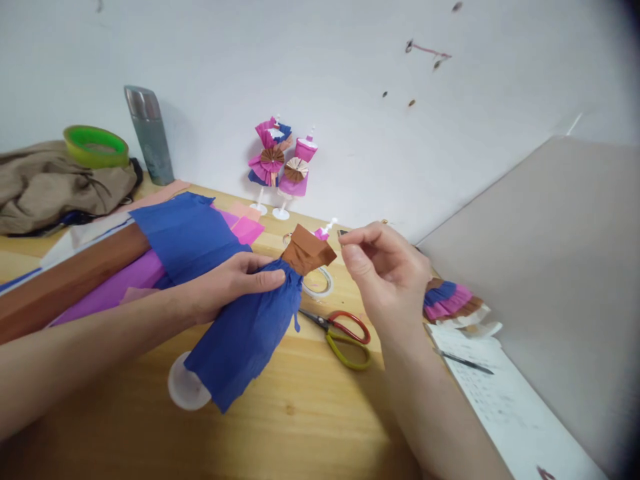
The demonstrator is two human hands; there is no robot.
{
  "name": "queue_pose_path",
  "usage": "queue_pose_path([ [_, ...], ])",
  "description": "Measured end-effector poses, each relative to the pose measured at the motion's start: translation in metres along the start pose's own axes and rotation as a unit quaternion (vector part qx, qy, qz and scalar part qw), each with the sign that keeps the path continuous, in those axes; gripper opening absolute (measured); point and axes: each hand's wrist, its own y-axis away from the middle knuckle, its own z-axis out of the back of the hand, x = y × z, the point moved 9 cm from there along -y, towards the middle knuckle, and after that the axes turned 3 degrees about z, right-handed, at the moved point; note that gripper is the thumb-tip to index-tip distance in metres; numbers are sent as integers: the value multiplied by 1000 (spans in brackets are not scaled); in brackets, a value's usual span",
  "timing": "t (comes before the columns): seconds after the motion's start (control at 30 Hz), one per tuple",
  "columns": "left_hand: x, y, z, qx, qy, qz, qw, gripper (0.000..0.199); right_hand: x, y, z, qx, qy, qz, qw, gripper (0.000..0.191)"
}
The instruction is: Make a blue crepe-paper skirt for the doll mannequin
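Observation:
My left hand (237, 283) is closed round the waist of a small dress-form mannequin (325, 230), which tilts over the table. Blue crepe paper forms its skirt (245, 333), and a folded brown paper piece (309, 250) wraps the bust. Below the skirt the round white base (187, 383) shows. Just right of the neck, my right hand (385, 267) is raised in a pinch, thumb against forefinger. Whatever lies between those fingertips is too small to make out. Scissors (330, 325) with one red and one yellow-green handle lie beneath, near a roll of white tape (319, 283).
Blue crepe paper (185, 233), a brown roll (75, 280) and a purple roll (115, 287) lie left. Two decorated mannequins (273, 157) stand by the wall, a flask (150, 137) farther left. On the right are pleated paper (453, 300) and a notebook with a pen (467, 362).

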Motion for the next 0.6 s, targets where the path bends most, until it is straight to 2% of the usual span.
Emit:
queue_pose_path([
  [0.07, -5, -1, 5, -14, 11, -16, 1000, 37, -1, 1, -7, 38, 12, -5, 999, 16],
  [0.2, -15, -2, 15, -42, 31, -55, 997, 39, -14, 9, -38, 169, 12, -55, 984, 24],
  [0.4, -20, -7, 26, -75, 73, -108, 989, 40, -26, 29, -73, 291, 3, -74, 954, 34],
  [0.53, -24, -7, 28, -75, 84, -139, 984, 44, -40, 41, -85, 333, -56, -127, 933, 43],
  [0.6, -24, -8, 28, -65, 91, -145, 983, 44, -51, 47, -91, 359, -105, -167, 912, 51],
])
